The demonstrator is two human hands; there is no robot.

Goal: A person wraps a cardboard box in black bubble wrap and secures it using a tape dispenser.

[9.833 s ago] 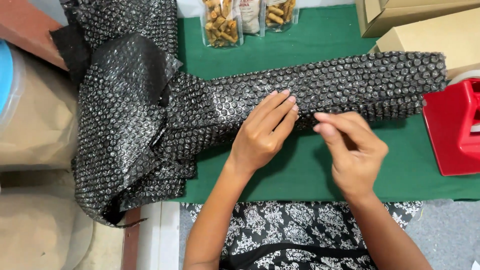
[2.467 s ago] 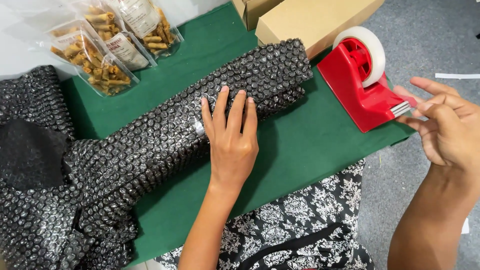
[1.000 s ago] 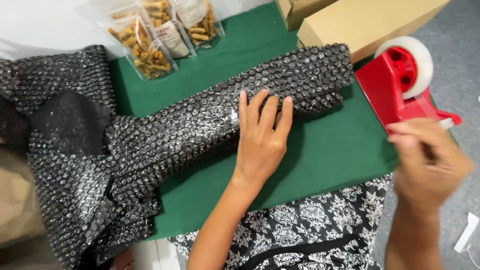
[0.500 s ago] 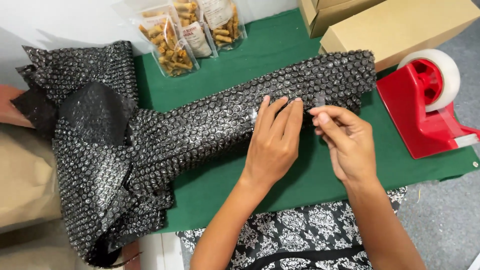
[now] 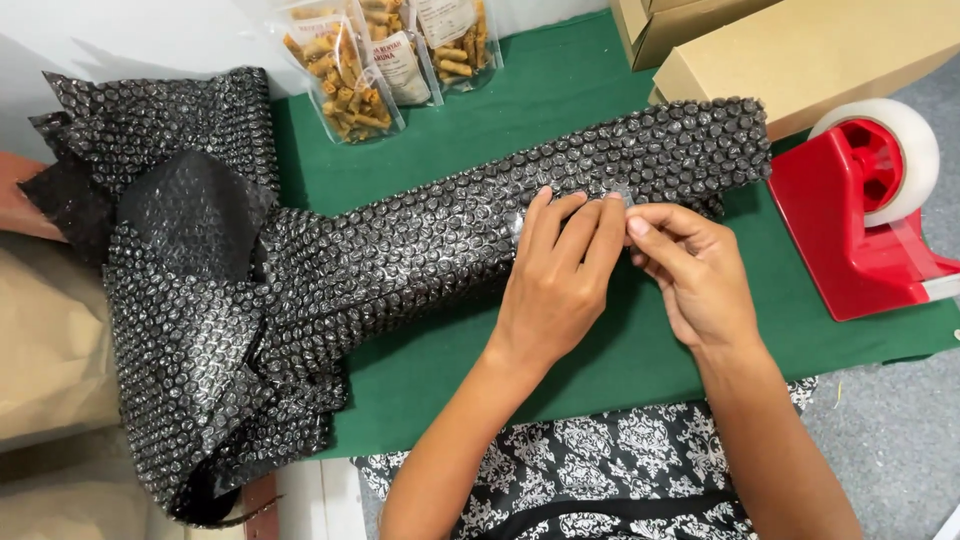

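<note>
On the green counter (image 5: 560, 90), the left hand (image 5: 555, 285) lies flat, pinning the black bubble wrap (image 5: 440, 240), while the right hand (image 5: 695, 275) pinches clear tape (image 5: 622, 195), best pressed smoothly across the seam.

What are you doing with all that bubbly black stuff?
A person is pressing both hands onto a long roll of black bubble wrap lying on a green mat. The left hand lies flat on the roll, and the right hand pinches at it right beside the left fingertips, where a small clear piece, probably tape, shows. A red tape dispenser sits to the right, with snack bags and cardboard boxes behind.
</note>
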